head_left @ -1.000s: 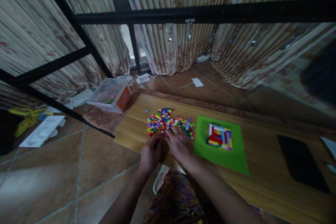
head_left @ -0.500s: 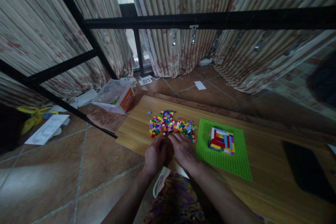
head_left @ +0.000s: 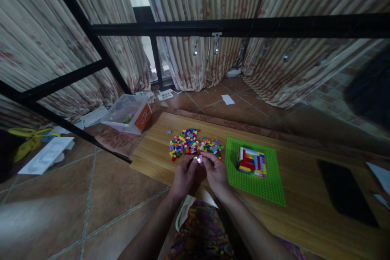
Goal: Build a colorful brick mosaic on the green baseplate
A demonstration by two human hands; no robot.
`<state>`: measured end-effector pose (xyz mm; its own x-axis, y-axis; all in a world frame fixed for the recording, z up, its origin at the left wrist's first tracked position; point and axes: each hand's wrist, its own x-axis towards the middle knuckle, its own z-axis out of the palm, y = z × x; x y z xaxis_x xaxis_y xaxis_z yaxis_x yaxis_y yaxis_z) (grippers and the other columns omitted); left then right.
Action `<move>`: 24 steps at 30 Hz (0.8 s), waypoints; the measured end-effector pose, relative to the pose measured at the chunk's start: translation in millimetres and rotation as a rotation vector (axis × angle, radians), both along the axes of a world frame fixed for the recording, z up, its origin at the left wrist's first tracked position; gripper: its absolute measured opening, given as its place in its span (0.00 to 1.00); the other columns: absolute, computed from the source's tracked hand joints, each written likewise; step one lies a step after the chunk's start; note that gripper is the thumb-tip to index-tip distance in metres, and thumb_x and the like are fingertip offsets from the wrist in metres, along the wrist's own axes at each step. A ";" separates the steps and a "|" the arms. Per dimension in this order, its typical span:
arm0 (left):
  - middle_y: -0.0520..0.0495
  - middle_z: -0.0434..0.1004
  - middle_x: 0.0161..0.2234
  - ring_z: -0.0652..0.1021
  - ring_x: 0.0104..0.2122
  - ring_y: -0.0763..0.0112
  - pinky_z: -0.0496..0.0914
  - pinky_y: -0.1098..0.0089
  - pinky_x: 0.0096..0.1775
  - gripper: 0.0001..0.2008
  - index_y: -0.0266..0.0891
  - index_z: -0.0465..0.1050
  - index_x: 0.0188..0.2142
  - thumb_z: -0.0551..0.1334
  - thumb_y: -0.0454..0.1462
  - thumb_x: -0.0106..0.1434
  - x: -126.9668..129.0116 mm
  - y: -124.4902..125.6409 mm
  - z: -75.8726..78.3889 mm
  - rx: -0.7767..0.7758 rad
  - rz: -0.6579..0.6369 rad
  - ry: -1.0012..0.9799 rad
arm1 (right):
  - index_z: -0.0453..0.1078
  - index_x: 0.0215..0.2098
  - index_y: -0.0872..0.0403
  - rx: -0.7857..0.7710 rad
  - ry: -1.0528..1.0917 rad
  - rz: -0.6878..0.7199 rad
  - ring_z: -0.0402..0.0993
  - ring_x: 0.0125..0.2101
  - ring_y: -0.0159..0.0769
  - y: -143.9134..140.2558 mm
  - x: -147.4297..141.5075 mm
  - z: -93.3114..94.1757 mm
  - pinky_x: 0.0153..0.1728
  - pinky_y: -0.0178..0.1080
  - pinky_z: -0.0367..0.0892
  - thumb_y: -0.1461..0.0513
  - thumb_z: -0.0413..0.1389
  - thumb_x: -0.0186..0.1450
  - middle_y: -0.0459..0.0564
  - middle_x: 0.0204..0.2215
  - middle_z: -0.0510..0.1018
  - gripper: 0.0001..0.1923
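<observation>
I see both hands meeting over the near edge of the wooden board (head_left: 158,146). The left hand (head_left: 184,176) and the right hand (head_left: 217,172) have their fingertips pinched together on one small pale brick (head_left: 199,158), which they share between them. Both hands are closed on it; I cannot tell which one carries more of the load, and the brick is too small for me to read its long axis. It sits between the two hands, about equally near to each.

I take the pile of loose bricks (head_left: 195,146) as my landmark. The held brick is just at the near side of this pile, almost touching its edge. To the right of the pile lies the green baseplate (head_left: 268,187), flat on the board, and on it stands a low block of coloured bricks (head_left: 251,161), nearer to the right hand than to the left. One single blue brick (head_left: 168,132) lies apart, to the far left of the pile.

Beyond the pile, off the board to the left, a clear plastic box (head_left: 128,113) rests on the tiled floor (head_left: 91,195). Far to the right of the pile a dark flat slab (head_left: 344,195) lies on the board. Behind everything hang striped curtains (head_left: 189,48) and a black metal frame (head_left: 243,26).
</observation>
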<state>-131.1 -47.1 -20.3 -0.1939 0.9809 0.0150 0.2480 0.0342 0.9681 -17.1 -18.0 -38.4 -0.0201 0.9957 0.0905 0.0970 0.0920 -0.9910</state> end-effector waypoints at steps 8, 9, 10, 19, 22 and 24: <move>0.53 0.68 0.24 0.67 0.23 0.76 0.63 0.76 0.26 0.13 0.37 0.70 0.35 0.58 0.45 0.63 17.9 -9.5 17.9 -0.100 -0.131 -0.113 | 0.77 0.35 0.52 -0.195 0.249 0.025 0.75 0.30 0.36 -19.7 20.0 22.1 0.33 0.37 0.70 0.54 0.61 0.57 0.47 0.29 0.81 0.11; 0.53 0.69 0.25 0.68 0.23 0.76 0.64 0.76 0.26 0.12 0.37 0.71 0.35 0.58 0.45 0.63 19.5 -10.7 20.0 -0.106 -0.146 -0.098 | 0.77 0.33 0.52 -0.222 0.264 0.035 0.74 0.28 0.34 -21.2 23.6 23.4 0.31 0.36 0.69 0.55 0.62 0.56 0.46 0.27 0.80 0.10; 0.53 0.70 0.25 0.68 0.24 0.75 0.64 0.75 0.26 0.12 0.37 0.71 0.35 0.58 0.44 0.62 21.2 -11.9 21.5 -0.110 -0.155 -0.090 | 0.77 0.31 0.52 -0.253 0.284 0.038 0.73 0.25 0.33 -22.7 27.1 24.4 0.28 0.35 0.68 0.55 0.63 0.55 0.45 0.25 0.79 0.10; 0.53 0.70 0.24 0.71 0.25 0.73 0.68 0.73 0.30 0.12 0.37 0.68 0.31 0.60 0.45 0.60 45.5 -17.8 20.3 -0.235 -0.251 -0.275 | 0.75 0.26 0.53 -0.415 0.484 -0.009 0.68 0.17 0.30 -35.5 51.9 27.4 0.22 0.35 0.67 0.53 0.66 0.49 0.42 0.17 0.74 0.13; 0.54 0.68 0.23 0.71 0.24 0.74 0.68 0.73 0.29 0.13 0.38 0.68 0.33 0.59 0.46 0.60 45.3 -10.5 15.9 -0.210 -0.197 -0.204 | 0.74 0.27 0.53 -0.409 0.523 -0.065 0.71 0.19 0.30 -38.6 60.0 29.7 0.23 0.36 0.69 0.52 0.66 0.50 0.43 0.20 0.76 0.14; 0.55 0.66 0.21 0.69 0.22 0.74 0.67 0.73 0.27 0.12 0.38 0.68 0.33 0.57 0.46 0.61 37.7 -2.0 11.2 -0.156 -0.139 -0.076 | 0.73 0.29 0.52 -0.368 0.527 -0.115 0.72 0.21 0.31 -41.9 70.0 31.1 0.24 0.35 0.70 0.52 0.66 0.51 0.42 0.22 0.75 0.14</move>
<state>-93.4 -49.1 -9.1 -0.0510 0.9876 -0.1485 0.1872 0.1555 0.9699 52.9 -59.9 -7.3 0.0419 0.9566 -0.2883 -0.4212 -0.2447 -0.8733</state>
